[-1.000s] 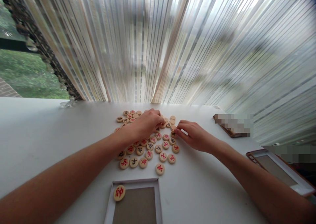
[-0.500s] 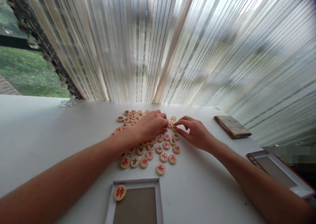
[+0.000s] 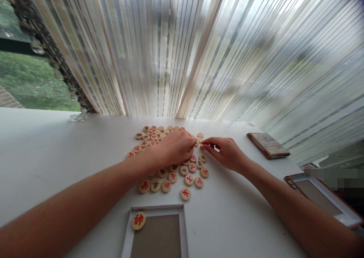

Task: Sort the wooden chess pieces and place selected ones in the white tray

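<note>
Many round wooden Chinese chess pieces (image 3: 183, 170) with red or black characters lie spread over the white table (image 3: 233, 208); some show a blank side. Reaching over the middle of them is my left hand (image 3: 180, 146), its fingers curled together; what they hold, if anything, is hidden. My right hand (image 3: 226, 151) pinches the edge of a chess piece (image 3: 201, 145) between thumb and index finger at the right side of the group. In the near tray-like box (image 3: 184, 231), one piece with a red character (image 3: 138, 221) rests on the upper left corner.
A flat brown box (image 3: 269, 145) with a printed top lies at the back right. Nearer on the right is another shallow open box part (image 3: 327, 197). A pleated sheer curtain (image 3: 159, 60) hangs along the table's back edge.
My left hand has shifted slightly right and down, covering some pieces. The thumb and index finger of my right hand have drawn closer together on the piece.
</note>
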Action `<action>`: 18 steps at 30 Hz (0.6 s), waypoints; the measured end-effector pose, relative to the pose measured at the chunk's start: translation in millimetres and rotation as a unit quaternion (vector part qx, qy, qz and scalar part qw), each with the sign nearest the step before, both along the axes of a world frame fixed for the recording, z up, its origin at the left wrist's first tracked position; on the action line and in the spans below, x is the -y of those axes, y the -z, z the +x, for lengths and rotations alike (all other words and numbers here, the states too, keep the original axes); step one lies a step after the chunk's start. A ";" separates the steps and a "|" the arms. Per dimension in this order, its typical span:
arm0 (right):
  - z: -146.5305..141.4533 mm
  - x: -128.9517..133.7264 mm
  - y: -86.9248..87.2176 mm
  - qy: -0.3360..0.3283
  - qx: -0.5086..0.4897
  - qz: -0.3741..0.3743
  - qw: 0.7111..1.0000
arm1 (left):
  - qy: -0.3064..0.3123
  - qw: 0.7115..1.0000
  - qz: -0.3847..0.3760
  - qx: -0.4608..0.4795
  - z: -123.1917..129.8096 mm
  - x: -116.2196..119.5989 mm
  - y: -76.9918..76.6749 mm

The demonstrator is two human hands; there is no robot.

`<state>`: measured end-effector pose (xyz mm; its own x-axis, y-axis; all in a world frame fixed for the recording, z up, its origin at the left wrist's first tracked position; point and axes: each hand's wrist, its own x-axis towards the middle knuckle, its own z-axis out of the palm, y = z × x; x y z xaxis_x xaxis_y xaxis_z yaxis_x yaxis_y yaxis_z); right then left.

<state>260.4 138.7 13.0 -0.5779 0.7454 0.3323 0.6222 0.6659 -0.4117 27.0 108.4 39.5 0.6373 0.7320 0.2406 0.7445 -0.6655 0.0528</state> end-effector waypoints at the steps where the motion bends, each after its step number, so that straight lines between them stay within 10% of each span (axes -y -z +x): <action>1: -0.1 -0.4 0.4 0.010 -0.008 -0.004 1.000 | 0.002 1.000 0.005 -0.008 0.8 0.5 -0.4; 18: -9.5 2.2 22.9 0.079 -0.098 -0.002 0.992 | -0.003 1.000 -0.003 0.005 -1.6 -4.7 4.1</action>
